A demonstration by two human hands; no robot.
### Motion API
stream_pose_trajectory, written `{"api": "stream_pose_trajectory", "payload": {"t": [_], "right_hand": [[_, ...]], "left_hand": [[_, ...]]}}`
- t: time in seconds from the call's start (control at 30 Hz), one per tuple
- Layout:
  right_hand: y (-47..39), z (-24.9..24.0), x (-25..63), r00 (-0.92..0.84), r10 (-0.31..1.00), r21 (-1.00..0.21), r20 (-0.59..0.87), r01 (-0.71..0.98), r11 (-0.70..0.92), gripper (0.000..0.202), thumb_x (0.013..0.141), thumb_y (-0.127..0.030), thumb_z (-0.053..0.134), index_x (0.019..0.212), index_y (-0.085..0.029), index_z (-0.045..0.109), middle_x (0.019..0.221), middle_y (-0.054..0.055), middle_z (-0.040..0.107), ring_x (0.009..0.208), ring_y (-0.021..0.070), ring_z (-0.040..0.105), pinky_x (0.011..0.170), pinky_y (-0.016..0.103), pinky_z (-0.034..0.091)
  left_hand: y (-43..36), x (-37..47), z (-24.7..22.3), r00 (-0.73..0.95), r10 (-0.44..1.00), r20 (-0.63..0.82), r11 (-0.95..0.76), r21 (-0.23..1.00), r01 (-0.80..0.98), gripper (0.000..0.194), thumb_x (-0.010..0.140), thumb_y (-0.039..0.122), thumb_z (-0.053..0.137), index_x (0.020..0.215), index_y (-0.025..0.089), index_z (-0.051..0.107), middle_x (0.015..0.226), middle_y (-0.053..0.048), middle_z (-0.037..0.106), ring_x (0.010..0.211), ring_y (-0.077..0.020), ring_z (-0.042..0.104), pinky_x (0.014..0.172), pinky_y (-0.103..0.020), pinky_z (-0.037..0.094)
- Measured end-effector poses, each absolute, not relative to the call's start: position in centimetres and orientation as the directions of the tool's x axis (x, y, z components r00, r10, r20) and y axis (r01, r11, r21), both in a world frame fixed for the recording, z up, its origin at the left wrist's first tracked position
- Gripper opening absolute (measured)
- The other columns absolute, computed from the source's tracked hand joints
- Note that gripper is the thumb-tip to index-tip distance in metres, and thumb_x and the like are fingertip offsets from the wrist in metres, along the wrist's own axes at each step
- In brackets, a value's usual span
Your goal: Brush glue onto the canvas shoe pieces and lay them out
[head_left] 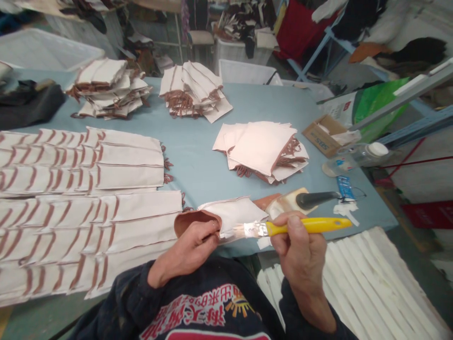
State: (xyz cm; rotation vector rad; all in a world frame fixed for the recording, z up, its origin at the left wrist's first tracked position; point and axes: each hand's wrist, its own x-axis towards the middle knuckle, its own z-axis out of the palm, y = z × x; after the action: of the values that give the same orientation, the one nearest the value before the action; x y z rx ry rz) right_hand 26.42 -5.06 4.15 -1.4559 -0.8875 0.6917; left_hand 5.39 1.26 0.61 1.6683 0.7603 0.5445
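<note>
My right hand (300,250) grips a brush by its yellow handle (318,225). The brush's pale bristles (239,230) point left, against or just over a white fabric piece (230,210) with a brown inner side. Closed on the near edge of that piece is my left hand (193,245), where a brown flap (187,222) stands folded open. Behind the brush lies a cream tub or block (283,205) with a dark handle (314,200) across it. Left of my hands, overlapping rows of white pieces (134,208) with brown edges cover the table.
The blue-green table (187,165) also carries a stack of white pieces (262,146) and two more stacks (193,87) (109,87) at the back. At right stand a cardboard box (323,141) and a clear jar (350,160). White padded strips (375,278) lie beside me.
</note>
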Motion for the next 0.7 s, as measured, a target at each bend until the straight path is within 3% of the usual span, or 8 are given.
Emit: {"api": "stream_pose_trajectory", "payload": {"t": [0.1,0.17,0.43,0.57,0.7], "right_hand": [[-4.6,3.0,25.7,0.476,0.878,-0.998,-0.053,-0.040,-0.038,0.049,0.106,-0.062,0.058,0.082,-0.020,0.067,0.042,-0.010,0.042,0.035,0.0095,0.038,0.040,0.020,0.034],[-4.3,2.3,25.3,0.462,0.883,-0.997,-0.083,-0.043,-0.072,0.053,0.104,-0.067,0.058,0.081,-0.020,0.067,0.042,-0.009,0.042,0.036,0.0098,0.038,0.040,0.021,0.034],[-3.8,2.9,25.4,0.495,0.868,-0.996,0.039,0.088,-0.006,0.054,0.104,-0.067,0.059,0.081,-0.019,0.069,0.044,-0.008,0.047,0.037,0.0108,0.044,0.043,0.023,0.040],[-3.0,2.9,25.7,0.497,0.864,-0.980,0.078,0.197,-0.025,0.057,0.103,-0.069,0.057,0.076,-0.019,0.068,0.044,-0.007,0.047,0.037,0.0117,0.045,0.044,0.025,0.042],[-3.3,3.7,26.4,0.563,0.811,-0.977,0.159,0.208,0.048,0.050,0.106,-0.062,0.058,0.079,-0.020,0.067,0.046,-0.007,0.048,0.040,0.0118,0.047,0.044,0.024,0.042]], "left_hand": [[1.4,5.6,1.0,0.672,0.739,-0.036,-0.124,0.974,0.189,0.030,0.100,0.027,0.049,0.071,0.023,0.043,0.074,0.001,0.050,0.069,-0.0161,0.045,0.066,-0.030,0.035],[1.3,5.6,1.1,0.675,0.734,-0.073,-0.080,0.978,0.193,0.029,0.100,0.030,0.049,0.072,0.022,0.047,0.074,0.001,0.049,0.069,-0.0159,0.044,0.065,-0.030,0.035],[0.9,5.9,0.8,0.621,0.747,-0.237,0.149,0.970,0.191,0.034,0.098,0.044,0.061,0.074,0.021,0.054,0.071,0.003,0.045,0.066,-0.0145,0.040,0.062,-0.028,0.034],[0.8,6.1,0.8,0.622,0.747,-0.235,0.176,0.972,0.156,0.037,0.098,0.047,0.063,0.074,0.020,0.055,0.072,0.003,0.046,0.068,-0.0143,0.040,0.063,-0.027,0.034],[1.0,6.4,0.6,0.593,0.744,-0.310,0.289,0.948,0.133,0.044,0.094,0.056,0.069,0.074,0.020,0.055,0.072,0.003,0.047,0.068,-0.0136,0.040,0.063,-0.026,0.034]]}}
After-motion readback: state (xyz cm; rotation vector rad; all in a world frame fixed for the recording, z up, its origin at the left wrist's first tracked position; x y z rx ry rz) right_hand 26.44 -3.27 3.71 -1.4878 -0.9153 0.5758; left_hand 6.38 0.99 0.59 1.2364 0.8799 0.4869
